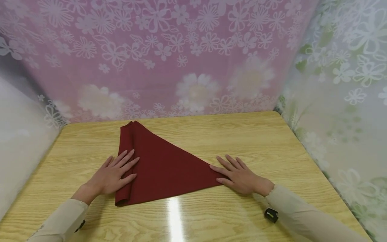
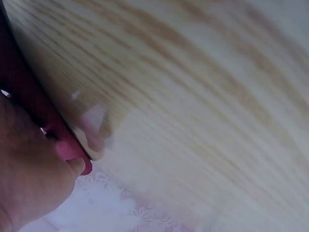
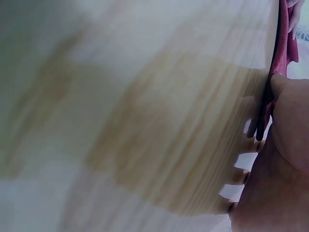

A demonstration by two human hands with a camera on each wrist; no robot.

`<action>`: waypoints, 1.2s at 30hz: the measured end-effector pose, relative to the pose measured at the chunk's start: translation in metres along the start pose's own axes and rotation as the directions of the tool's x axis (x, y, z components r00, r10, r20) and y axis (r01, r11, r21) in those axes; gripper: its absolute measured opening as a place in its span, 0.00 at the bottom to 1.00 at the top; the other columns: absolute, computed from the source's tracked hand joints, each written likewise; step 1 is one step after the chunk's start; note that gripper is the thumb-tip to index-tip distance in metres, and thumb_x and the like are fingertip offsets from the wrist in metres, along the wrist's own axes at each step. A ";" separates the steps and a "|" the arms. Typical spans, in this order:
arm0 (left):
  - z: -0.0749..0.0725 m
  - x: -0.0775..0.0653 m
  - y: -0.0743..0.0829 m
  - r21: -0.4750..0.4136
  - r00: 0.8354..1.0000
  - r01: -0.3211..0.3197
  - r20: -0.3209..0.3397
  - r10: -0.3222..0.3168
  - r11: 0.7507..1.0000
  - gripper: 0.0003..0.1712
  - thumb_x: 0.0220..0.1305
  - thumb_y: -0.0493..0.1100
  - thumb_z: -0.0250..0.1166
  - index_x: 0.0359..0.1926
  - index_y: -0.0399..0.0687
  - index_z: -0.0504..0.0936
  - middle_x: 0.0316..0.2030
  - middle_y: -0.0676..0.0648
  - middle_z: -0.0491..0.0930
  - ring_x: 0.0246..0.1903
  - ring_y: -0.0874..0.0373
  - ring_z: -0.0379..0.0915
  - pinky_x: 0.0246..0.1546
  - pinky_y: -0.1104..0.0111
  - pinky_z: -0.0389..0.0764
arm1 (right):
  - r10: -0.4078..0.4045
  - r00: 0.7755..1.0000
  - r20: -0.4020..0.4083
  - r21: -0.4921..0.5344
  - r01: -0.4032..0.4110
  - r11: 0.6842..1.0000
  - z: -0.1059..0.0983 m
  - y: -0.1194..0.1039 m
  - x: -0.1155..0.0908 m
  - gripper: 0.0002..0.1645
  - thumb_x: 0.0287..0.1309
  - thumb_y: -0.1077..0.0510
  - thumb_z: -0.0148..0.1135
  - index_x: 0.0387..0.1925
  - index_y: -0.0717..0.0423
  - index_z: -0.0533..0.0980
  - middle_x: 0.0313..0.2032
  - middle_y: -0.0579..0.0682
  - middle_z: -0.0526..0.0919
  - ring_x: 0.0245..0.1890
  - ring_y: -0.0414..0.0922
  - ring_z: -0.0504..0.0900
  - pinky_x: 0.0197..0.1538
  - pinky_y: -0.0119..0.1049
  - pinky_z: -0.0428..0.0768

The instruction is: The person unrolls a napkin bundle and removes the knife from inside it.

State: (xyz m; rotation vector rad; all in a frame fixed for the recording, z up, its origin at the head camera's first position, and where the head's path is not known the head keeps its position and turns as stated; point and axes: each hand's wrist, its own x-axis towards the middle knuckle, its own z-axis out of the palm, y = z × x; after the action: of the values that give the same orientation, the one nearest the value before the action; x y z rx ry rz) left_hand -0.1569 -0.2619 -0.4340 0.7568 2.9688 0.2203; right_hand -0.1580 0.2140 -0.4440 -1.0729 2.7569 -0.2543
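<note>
A dark red cloth [image 1: 169, 168] lies on the wood-grain table, roughly triangular, its left side folded over into a narrow strip. My left hand [image 1: 113, 174] rests palm down on that folded strip, fingers straight and spread. At the cloth's narrow right corner, my right hand [image 1: 242, 178] lies with thumb and forefinger touching the tip and the other fingers extended over the table. In the left wrist view, the thumb lies along the edge of the red cloth [image 2: 53, 118]. The right wrist view has the thumb on the cloth [image 3: 280, 58], with the left hand beyond it.
The table [image 1: 211, 215] has a pale wood grain and a bright light reflection near its front. A pink floral curtain [image 1: 181, 60] hangs behind it, with pale floral sheets [image 1: 347, 111] on the right. A small black device [image 1: 271, 215] is at the right wrist.
</note>
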 end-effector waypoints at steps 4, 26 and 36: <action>-0.003 0.001 0.001 0.060 1.000 -0.014 -0.016 0.015 0.998 0.36 0.70 0.64 0.48 0.71 0.52 0.63 0.72 0.44 0.52 0.71 0.45 0.42 0.65 0.42 0.44 | -0.017 1.000 -0.019 0.019 0.018 1.000 0.002 0.002 0.000 0.31 0.73 0.40 0.39 0.73 0.39 0.56 0.73 0.55 0.47 0.71 0.61 0.44 0.65 0.65 0.46; -0.010 -0.002 -0.001 0.016 1.000 -0.020 -0.009 0.020 1.000 0.29 0.68 0.50 0.56 0.68 0.50 0.68 0.71 0.43 0.55 0.71 0.43 0.42 0.65 0.42 0.43 | -0.012 1.000 -0.028 0.027 0.013 1.000 0.008 0.007 0.000 0.31 0.73 0.38 0.36 0.74 0.34 0.54 0.74 0.51 0.45 0.72 0.58 0.42 0.66 0.62 0.44; -0.016 -0.005 0.000 0.014 0.999 -0.010 -0.042 0.011 1.000 0.31 0.64 0.45 0.57 0.68 0.47 0.68 0.70 0.41 0.56 0.71 0.43 0.43 0.66 0.44 0.44 | 0.004 1.000 -0.005 0.001 -0.004 1.000 0.009 0.009 0.001 0.32 0.72 0.37 0.35 0.74 0.34 0.53 0.75 0.50 0.43 0.72 0.56 0.40 0.67 0.61 0.43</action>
State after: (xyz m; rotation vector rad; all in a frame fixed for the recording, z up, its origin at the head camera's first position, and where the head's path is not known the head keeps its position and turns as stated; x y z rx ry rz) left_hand -0.1543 -0.2658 -0.4179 0.7794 3.0090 0.2194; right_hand -0.1624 0.2186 -0.4549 -1.0684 2.7630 -0.2578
